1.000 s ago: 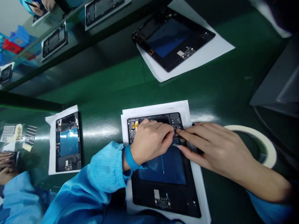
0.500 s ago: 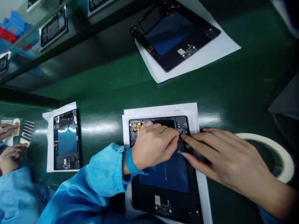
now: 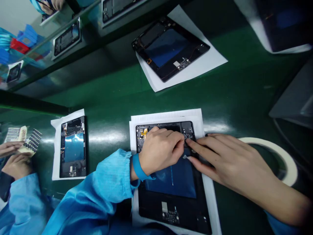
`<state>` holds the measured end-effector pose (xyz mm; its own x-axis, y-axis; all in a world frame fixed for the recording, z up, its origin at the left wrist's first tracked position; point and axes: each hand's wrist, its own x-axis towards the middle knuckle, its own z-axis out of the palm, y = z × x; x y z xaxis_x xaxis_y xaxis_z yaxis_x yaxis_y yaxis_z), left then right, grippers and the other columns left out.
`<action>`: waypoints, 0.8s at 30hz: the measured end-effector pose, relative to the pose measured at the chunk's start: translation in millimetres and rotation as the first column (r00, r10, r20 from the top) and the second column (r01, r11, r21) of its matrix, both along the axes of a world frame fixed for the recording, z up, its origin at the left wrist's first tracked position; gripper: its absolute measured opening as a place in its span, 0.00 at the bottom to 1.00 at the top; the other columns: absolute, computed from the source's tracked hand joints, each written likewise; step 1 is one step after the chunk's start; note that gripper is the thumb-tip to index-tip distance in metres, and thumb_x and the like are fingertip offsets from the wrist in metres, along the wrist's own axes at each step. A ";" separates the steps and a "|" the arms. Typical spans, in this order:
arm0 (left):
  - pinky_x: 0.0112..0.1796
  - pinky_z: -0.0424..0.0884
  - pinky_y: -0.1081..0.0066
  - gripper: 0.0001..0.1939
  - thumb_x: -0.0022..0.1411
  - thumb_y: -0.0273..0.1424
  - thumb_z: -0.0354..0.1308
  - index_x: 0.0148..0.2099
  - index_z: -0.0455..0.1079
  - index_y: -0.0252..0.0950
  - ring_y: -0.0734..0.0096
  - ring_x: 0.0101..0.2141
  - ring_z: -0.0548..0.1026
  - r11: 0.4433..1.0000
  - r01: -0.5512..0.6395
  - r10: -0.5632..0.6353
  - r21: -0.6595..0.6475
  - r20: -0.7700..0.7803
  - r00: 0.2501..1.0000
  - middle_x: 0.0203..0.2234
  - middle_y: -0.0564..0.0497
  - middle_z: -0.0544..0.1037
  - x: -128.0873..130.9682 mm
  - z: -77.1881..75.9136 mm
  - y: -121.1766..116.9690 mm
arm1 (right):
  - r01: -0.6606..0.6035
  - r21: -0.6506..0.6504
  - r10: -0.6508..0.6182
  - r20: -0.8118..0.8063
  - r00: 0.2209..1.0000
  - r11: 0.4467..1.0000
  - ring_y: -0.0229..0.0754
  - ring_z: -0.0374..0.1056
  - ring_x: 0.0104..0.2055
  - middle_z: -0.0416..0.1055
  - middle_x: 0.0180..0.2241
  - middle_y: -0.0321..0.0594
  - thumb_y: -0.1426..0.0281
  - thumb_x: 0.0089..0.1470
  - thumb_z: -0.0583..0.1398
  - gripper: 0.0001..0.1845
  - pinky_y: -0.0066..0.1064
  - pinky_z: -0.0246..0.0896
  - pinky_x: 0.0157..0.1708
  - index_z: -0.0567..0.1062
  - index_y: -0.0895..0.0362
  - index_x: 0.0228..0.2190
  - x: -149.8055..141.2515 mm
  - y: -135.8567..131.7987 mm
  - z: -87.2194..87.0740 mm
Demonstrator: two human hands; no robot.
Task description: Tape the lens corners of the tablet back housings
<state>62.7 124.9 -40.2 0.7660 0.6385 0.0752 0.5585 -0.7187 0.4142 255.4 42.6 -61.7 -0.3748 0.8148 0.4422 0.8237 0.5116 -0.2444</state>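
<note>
An opened tablet [image 3: 168,204] lies on white sheets [image 3: 166,114] in front of me, its dark inside and a blue panel showing. My left hand [image 3: 162,150], with a blue wrist strap [image 3: 138,168], is closed in a pinch over the tablet's upper part. Whatever sits between its fingertips is hidden. My right hand [image 3: 227,160] reaches in from the right, fingers stretched out. Its index fingertip presses by thin dark wires near the tablet's upper right corner, close to the left fingertips. At the thumb tip shows a small pale piece [image 3: 185,156] whose kind is unclear.
A roll of cream tape [image 3: 290,163] lies right of my hand. Other opened tablets rest on paper at the left [image 3: 73,147] and the back [image 3: 171,49]. A co-worker's hands [image 3: 18,163] hold a sticker sheet [image 3: 33,143]. A shelf [image 3: 97,42] crosses the back.
My view has shifted slightly, and another dark tablet has come into sight at the upper right. Both hands stay at the same spot on the tablet. The co-worker's sticker sheet has tilted.
</note>
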 end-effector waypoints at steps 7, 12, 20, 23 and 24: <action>0.33 0.59 0.65 0.10 0.70 0.29 0.52 0.35 0.72 0.37 0.69 0.27 0.75 1.000 0.000 0.000 0.023 0.017 1.000 0.25 0.54 0.78 -0.2 -0.8 -0.8 | -0.013 0.035 0.013 0.021 1.000 0.999 0.47 0.70 0.38 0.76 0.37 0.45 0.67 0.64 0.60 0.13 0.38 0.64 0.40 0.77 0.64 0.44 0.5 -2.0 -0.3; 0.33 0.60 0.64 0.11 0.70 0.30 0.51 0.36 0.72 0.37 0.68 0.28 0.76 0.999 0.003 -0.004 0.039 0.021 1.000 0.26 0.54 0.79 -0.5 -1.6 -1.5 | -0.025 0.043 0.024 0.022 0.999 0.999 0.46 0.69 0.36 0.75 0.35 0.45 0.68 0.64 0.60 0.12 0.38 0.64 0.41 0.77 0.65 0.43 0.6 -1.1 2.3; 0.33 0.62 0.63 0.11 0.70 0.30 0.52 0.35 0.73 0.36 0.68 0.29 0.76 0.999 0.005 -0.006 0.049 0.023 1.000 0.26 0.54 0.79 -1.0 -1.1 -1.6 | -0.020 0.008 0.020 0.009 1.000 1.000 0.46 0.69 0.36 0.76 0.34 0.45 0.68 0.64 0.60 0.12 0.39 0.64 0.41 0.77 0.65 0.43 -0.6 0.7 6.1; 0.33 0.62 0.63 0.11 0.70 0.30 0.52 0.35 0.73 0.37 0.67 0.29 0.76 0.999 0.004 -0.004 0.038 0.007 1.000 0.26 0.53 0.79 -0.9 -0.7 -1.5 | -0.003 0.020 0.003 0.021 1.000 1.000 0.45 0.70 0.35 0.75 0.34 0.44 0.68 0.64 0.60 0.12 0.39 0.65 0.39 0.77 0.64 0.43 -1.3 0.2 5.7; 0.33 0.62 0.64 0.11 0.70 0.30 0.52 0.36 0.73 0.36 0.67 0.29 0.76 1.000 0.004 -0.004 0.031 0.002 1.000 0.26 0.53 0.79 -0.7 -0.5 -1.4 | 0.001 0.024 -0.002 0.031 1.000 1.000 0.45 0.70 0.35 0.75 0.33 0.44 0.68 0.64 0.59 0.12 0.39 0.66 0.39 0.77 0.64 0.43 -1.7 -0.1 5.5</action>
